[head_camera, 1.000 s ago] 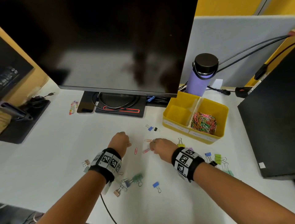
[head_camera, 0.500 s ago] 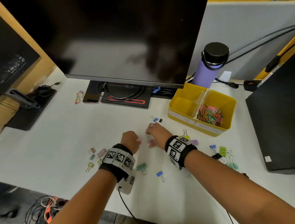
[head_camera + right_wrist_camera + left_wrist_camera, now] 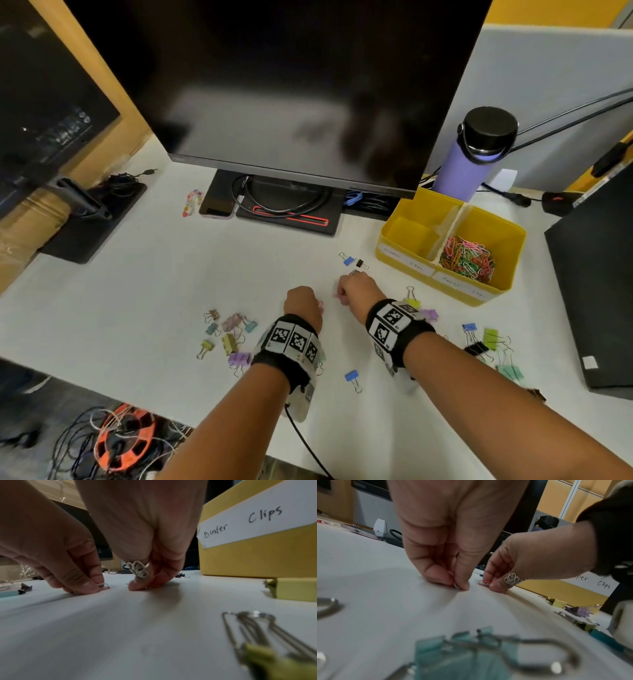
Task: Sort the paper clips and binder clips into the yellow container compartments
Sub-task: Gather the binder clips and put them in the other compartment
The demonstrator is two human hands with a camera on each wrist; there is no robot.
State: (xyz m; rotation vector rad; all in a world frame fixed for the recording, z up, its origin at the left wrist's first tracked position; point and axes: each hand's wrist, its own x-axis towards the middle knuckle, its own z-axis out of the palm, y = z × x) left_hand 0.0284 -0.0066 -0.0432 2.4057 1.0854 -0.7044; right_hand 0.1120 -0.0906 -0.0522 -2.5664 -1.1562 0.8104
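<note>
My left hand [image 3: 303, 303] is down on the white table [image 3: 137, 274], its thumb and forefinger pinching a small paper clip [image 3: 456, 586] against the surface. Just to its right, my right hand [image 3: 356, 291], a ring on one finger, pinches a pink paper clip [image 3: 482, 583] flat on the table. The yellow container [image 3: 404, 250] stands to the far right of the hands; its right compartment holds a heap of coloured paper clips [image 3: 467, 257], and its left compartment, labelled "Binder Clips" [image 3: 240, 524], looks bare. Several binder clips [image 3: 229, 334] lie scattered around both wrists.
A big dark monitor [image 3: 291, 85] on its stand looms behind the hands. A purple bottle [image 3: 476, 154] stands behind the container, and a black box [image 3: 596, 274] fills the right edge. A phone [image 3: 215, 205] and cables lie by the monitor stand. The table's front edge runs just under my forearms.
Both hands have drawn closer together and lowered onto the loose paper clips. The head view has shifted, so more of the table's left side and front edge shows.
</note>
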